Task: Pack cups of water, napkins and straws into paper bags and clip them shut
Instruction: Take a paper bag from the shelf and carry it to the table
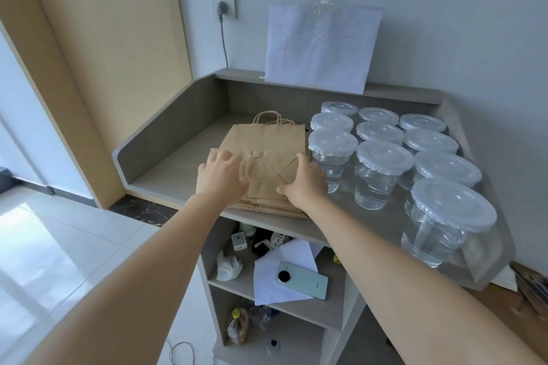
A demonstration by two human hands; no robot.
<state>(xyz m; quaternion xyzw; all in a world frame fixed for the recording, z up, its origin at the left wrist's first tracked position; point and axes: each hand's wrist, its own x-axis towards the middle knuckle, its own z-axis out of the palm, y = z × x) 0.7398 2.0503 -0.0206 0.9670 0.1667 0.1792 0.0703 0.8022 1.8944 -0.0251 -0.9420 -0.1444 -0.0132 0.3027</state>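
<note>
A flat stack of brown paper bags (264, 142) with twine handles lies on the grey counter (166, 184). My left hand (221, 175) rests on the folded bottom flap of the top bag, fingers spread and slightly bent. My right hand (305, 181) is at the right edge of the same flap, its thumb along the near side and its fingers curled over the edge. Several clear plastic cups of water (382, 175) with lids stand in rows to the right of the bags. I see no napkins, straws or clips on the counter.
A raised rim runs round the counter's back and sides. A handwritten paper sign (320, 47) leans on the back ledge. Shelves below hold a green phone (302, 280), white paper, a crumpled tissue and small bottles. The tiled floor lies to the left.
</note>
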